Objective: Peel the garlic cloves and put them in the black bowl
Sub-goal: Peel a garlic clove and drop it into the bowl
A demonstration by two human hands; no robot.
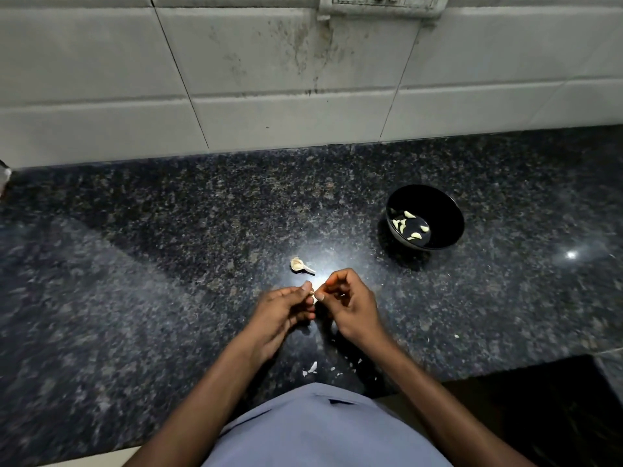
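A small garlic clove is pinched between the fingertips of my left hand and my right hand, above the dark granite counter; most of the clove is hidden by the fingers. Just beyond the hands lies the remainder of a garlic bulb with its stem, alone on the counter. The black bowl stands to the far right of the hands and holds several pale peeled cloves at its bottom.
Bits of white garlic skin lie scattered on the counter near its front edge, below my hands. A tiled wall with a switch plate closes the back. A dark drop lies at the front right.
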